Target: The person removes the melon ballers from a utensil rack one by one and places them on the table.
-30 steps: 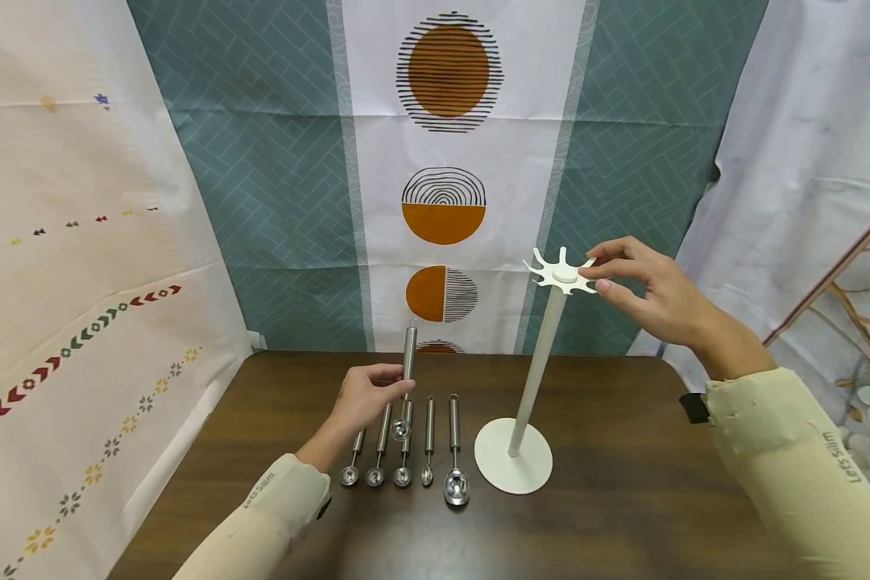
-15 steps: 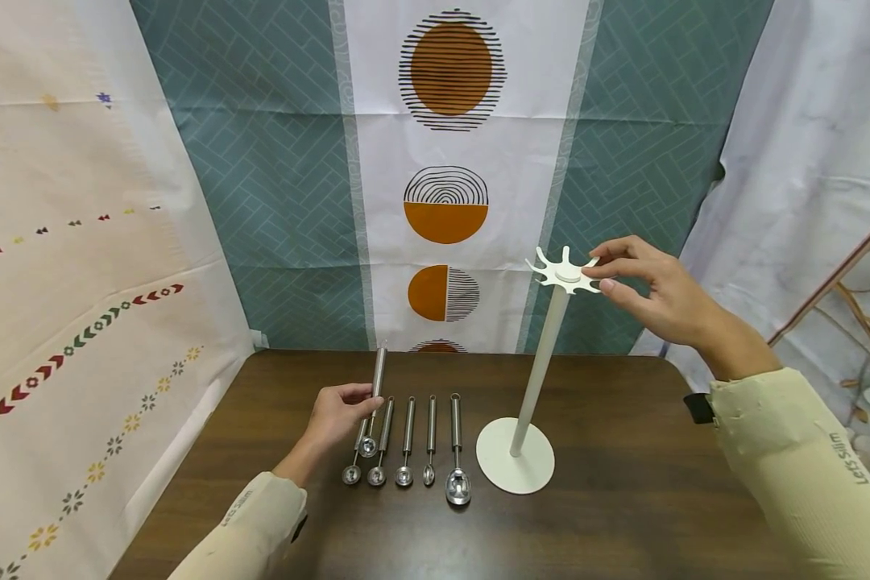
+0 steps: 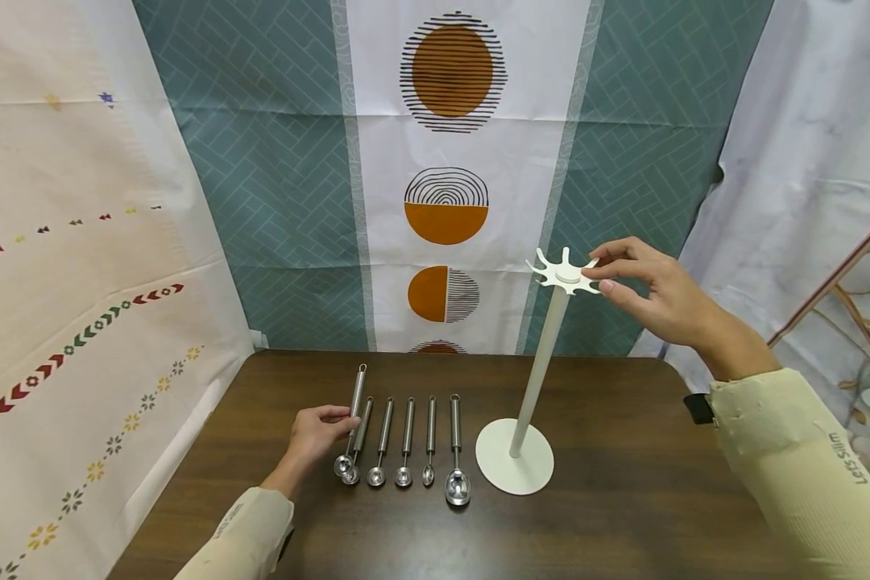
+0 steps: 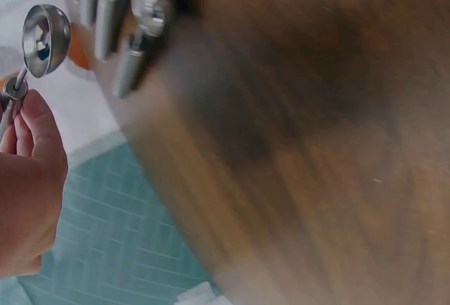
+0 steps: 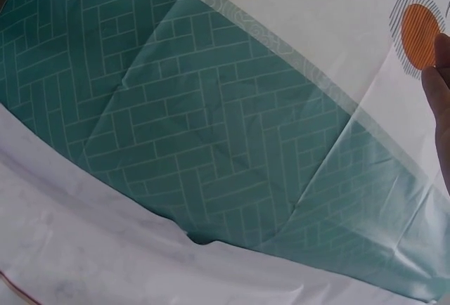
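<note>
In the head view my left hand (image 3: 315, 437) pinches a steel melon baller (image 3: 358, 391) by its handle, tilted, at the left end of a row. Its small round bowl overlaps that of the leftmost melon baller (image 3: 362, 431); I cannot tell whether they touch. The left wrist view shows the held baller's hollow bowl just beyond my fingertips. At upper right, my right hand (image 3: 648, 288) pinches one arm of the star-shaped hook top (image 3: 568, 275) of a white utensil stand (image 3: 540, 366). The right wrist view catches only that hand's edge.
Right of the leftmost baller lie two more melon ballers, a narrow oval scoop (image 3: 429, 439) and a larger scoop (image 3: 457, 486), handles pointing away. The stand's round base (image 3: 495, 467) is on the brown table (image 3: 609, 499). Patterned cloths hang behind and at both sides.
My left hand has carried the melon baller left and down, from above the middle of the row to its left end. The right hand has stayed on the stand's top.
</note>
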The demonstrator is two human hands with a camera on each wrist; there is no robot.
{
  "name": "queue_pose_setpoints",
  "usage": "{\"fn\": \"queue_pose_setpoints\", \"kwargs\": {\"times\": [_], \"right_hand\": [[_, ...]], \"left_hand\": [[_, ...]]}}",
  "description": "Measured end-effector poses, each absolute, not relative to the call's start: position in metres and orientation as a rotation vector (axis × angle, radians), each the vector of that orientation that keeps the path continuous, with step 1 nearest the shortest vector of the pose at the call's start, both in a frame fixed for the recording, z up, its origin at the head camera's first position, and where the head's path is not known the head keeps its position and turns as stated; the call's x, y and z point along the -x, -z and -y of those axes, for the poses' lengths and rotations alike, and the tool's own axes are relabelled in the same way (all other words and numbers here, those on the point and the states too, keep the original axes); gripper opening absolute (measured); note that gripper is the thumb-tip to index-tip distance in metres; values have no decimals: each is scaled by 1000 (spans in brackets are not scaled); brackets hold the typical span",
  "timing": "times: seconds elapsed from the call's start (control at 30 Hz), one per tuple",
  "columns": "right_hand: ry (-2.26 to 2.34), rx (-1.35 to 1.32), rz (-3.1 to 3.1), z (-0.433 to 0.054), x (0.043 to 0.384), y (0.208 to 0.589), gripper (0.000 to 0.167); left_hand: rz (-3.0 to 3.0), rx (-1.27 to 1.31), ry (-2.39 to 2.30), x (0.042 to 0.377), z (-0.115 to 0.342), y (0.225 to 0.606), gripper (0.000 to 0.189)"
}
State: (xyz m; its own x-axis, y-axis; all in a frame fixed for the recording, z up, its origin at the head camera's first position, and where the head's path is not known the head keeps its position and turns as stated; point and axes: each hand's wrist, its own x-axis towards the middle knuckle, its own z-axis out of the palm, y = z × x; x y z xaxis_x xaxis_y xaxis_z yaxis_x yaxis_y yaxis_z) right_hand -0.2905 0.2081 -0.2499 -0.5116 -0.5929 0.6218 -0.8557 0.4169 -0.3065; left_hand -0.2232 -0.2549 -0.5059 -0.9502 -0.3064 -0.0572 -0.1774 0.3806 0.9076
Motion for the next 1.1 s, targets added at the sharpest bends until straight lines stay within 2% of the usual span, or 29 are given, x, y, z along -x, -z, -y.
{"fn": "queue_pose_setpoints", "kwargs": {"times": [0.33,0.57,0.83,1.1], "right_hand": [[-850,-1219,2265,-211,289,250,25],[-863,-1212,2272,-212,287,248,25],[-854,-1209,2275,-211,285,249,24],[-864,-1228,2272,-209,285,246,26]], "left_hand": [[2589,-490,1457,224,272,531,26],[2596,-541,1516,227,278,546,27],[2606,-543,1568,229,277,553,25],[2724,-505,1368,233,280,552,22]]}}
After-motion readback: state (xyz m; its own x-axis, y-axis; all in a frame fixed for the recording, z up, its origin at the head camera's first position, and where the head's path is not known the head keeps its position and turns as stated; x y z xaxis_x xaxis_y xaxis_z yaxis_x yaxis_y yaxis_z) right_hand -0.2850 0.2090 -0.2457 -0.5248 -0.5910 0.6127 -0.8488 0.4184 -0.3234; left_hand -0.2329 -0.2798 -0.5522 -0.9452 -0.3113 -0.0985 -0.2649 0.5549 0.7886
